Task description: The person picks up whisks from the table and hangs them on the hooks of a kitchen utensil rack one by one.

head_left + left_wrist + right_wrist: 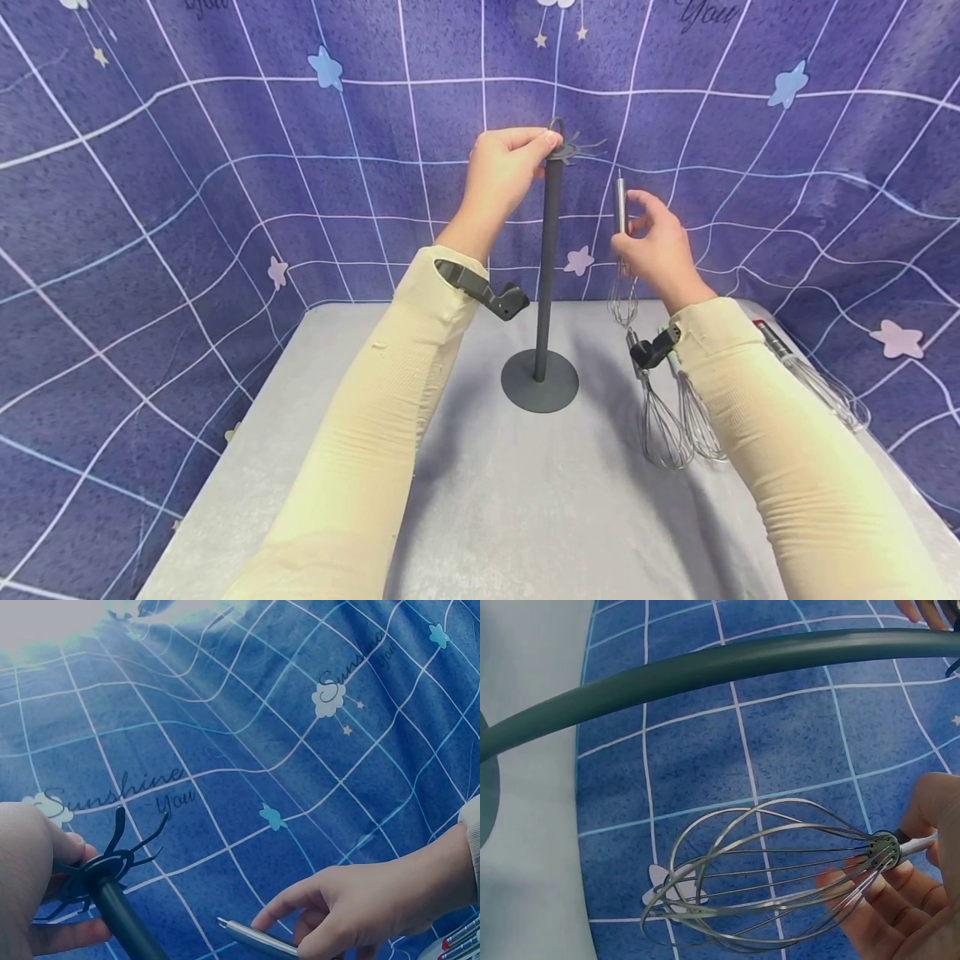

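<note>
A dark grey utensil stand (549,267) rises upright from a round base on the table, with several hooks spread at its top. My left hand (510,171) pinches the stand's top beside the loop; in the left wrist view the thumb and fingers lie around the hook ring (105,870). To the right of the pole, my right hand (660,250) grips a small metal whisk (620,204) by its handle. The handle points up and the wires hang down, clear of the stand. In the right wrist view the whisk's wire loops (765,877) show close up, below the pole (727,671).
Two larger whisks (663,429) lie on the grey table (480,517) under my right forearm, which partly covers one. More whisk wires and a handle (813,375) lie at the table's right edge. A blue patterned curtain (375,192) surrounds the table's back and sides.
</note>
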Motion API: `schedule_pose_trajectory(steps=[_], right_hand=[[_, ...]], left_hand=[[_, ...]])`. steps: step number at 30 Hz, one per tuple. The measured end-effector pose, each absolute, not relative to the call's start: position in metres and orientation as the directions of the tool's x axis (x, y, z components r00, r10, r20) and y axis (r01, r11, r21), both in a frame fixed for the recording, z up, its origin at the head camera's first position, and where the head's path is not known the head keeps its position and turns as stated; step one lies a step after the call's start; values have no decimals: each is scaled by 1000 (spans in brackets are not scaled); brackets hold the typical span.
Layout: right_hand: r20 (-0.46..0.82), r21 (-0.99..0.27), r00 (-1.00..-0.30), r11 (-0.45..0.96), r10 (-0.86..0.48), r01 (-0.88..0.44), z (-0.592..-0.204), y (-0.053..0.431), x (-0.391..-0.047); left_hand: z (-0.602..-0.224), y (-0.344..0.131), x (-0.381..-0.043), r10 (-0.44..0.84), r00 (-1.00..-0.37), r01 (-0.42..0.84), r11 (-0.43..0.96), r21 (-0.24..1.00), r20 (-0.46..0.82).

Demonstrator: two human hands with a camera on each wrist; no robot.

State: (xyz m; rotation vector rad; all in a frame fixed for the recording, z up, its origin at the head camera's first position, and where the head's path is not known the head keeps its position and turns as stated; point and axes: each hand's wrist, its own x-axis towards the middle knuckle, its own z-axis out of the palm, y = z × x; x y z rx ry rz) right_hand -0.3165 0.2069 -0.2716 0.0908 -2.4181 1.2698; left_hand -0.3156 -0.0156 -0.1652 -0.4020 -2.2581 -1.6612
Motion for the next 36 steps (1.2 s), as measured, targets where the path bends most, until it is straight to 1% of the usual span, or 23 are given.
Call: schedule_pose_trajectory(steps=[12,26,36], right_hand=[[419,-770,-899,576,129,-276,-266,205,-313],[450,-807,-887,471,103,-355,-267,202,-311],[497,-808,-864,403,77,-429,-265,200,-307]], left_hand=[[-165,-16,-315,38,-909,408,295,864,416],[-166,-16,-315,40,-910,405,294,866,412],[-166,-16,-317,39,-912,400,294,868,407]])
